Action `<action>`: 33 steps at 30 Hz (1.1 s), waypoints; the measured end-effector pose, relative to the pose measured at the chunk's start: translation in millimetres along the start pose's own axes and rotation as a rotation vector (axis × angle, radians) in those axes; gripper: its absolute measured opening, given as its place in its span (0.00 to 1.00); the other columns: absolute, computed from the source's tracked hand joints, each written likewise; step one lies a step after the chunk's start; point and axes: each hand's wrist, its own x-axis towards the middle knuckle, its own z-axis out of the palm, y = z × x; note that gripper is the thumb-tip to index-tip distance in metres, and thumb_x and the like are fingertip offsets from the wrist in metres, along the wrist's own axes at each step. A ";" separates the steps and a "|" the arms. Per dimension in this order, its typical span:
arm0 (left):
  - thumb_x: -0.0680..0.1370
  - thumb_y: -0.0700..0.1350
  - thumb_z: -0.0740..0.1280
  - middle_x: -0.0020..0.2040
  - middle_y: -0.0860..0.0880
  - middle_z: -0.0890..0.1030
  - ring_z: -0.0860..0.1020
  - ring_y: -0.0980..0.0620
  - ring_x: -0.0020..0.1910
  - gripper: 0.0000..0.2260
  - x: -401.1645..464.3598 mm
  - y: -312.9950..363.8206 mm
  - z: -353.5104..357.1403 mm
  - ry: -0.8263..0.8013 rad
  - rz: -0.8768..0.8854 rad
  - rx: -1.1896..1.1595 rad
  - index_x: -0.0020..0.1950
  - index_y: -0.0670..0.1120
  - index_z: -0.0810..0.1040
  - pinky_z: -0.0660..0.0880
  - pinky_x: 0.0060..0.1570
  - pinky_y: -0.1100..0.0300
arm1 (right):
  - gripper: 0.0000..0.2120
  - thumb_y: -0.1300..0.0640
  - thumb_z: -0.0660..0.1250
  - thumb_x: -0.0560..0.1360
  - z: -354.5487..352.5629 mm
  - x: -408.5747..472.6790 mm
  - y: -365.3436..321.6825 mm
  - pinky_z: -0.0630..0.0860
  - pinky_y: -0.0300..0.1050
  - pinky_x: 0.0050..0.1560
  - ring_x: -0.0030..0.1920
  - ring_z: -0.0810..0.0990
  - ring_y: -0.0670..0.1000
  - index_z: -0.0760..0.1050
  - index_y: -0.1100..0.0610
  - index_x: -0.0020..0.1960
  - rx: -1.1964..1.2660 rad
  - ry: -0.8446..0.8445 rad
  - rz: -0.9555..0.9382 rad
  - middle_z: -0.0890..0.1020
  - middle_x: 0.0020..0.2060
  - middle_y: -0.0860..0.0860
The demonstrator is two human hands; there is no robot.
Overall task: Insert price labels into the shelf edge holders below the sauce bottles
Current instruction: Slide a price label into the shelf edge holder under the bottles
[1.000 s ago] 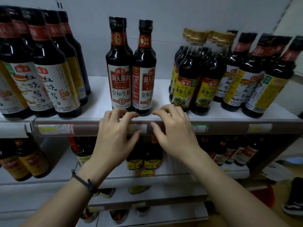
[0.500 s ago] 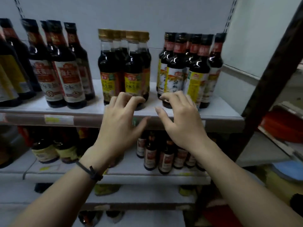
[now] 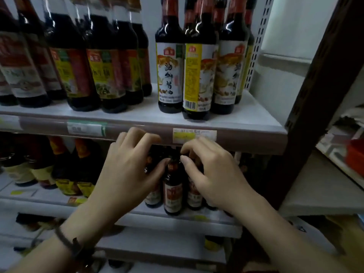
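Both hands (image 3: 128,172) (image 3: 212,174) at shelf edge holder (image 3: 137,133), yellow label (image 3: 194,134) above R hand

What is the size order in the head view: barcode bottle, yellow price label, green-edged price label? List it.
1. barcode bottle: largest by far.
2-3. yellow price label and green-edged price label: they look about alike and the green-edged one is blurred, so unranked.

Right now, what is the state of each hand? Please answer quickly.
Left hand: fingers curled at the shelf edge holder, nothing visibly held.
Right hand: fingertips on the lower edge of the yellow price label; grip cannot be told.
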 end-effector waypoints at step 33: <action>0.67 0.66 0.68 0.49 0.61 0.68 0.66 0.55 0.48 0.20 -196.6 -47.8 272.7 0.092 0.158 0.162 0.52 0.58 0.69 0.70 0.45 0.58 | 0.01 0.51 0.70 0.73 150.9 -131.1 141.3 0.80 0.47 0.49 0.43 0.78 0.45 0.79 0.45 0.43 -0.660 -0.393 0.086 0.78 0.42 0.42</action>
